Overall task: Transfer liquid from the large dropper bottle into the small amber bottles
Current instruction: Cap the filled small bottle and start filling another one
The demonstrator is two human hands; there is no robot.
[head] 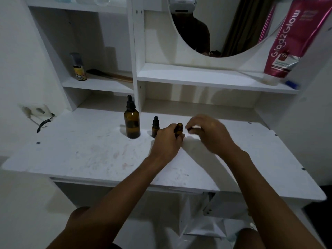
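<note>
White vanity desk (89, 155), reddish smears, dim room w/ round mirror (224, 33). Left hand (166, 142) grips uncapped small amber bottle (179, 129); right hand (210, 133) curled, contents unclear.

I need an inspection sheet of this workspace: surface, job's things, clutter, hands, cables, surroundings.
Surface: white desk, faint reddish smears.
Job's things: large dropper bottle upright, dropper cap on; capped small bottle beside it; open small bottle, cap off.
Clutter: spray can and brush on the left shelf; pink tube on the right shelf.
Hands: left hand grips the open small bottle; right hand holds something small, partly white, unclear.
Cables: black cable below the wall socket.
Surroundings: round mirror, white shelving.
</note>
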